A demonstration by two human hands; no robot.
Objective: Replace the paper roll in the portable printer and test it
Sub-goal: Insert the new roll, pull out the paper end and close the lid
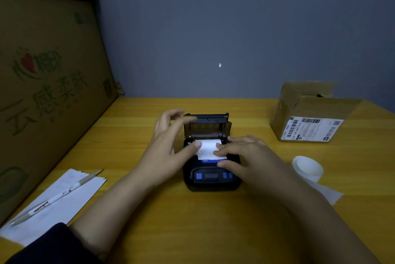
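Note:
A small black portable printer (pixel 211 178) with blue buttons sits mid-table, its lid (pixel 206 123) tipped up and back. A white paper strip (pixel 208 149) lies out of the open bay over the front edge. My left hand (pixel 171 142) has its thumb on the strip's left edge and its fingers raised by the lid's left corner. My right hand (pixel 245 154) presses fingertips on the strip's right side and on the printer body. Another paper roll (pixel 307 167) lies on the table to the right, partly unwound.
A large printed cardboard box (pixel 42 92) walls off the left side. A sheet of paper (pixel 57 206) with a pen (pixel 57 196) on it lies front left. A small open shipping carton (pixel 307 114) stands at the back right. The grey wall is close behind.

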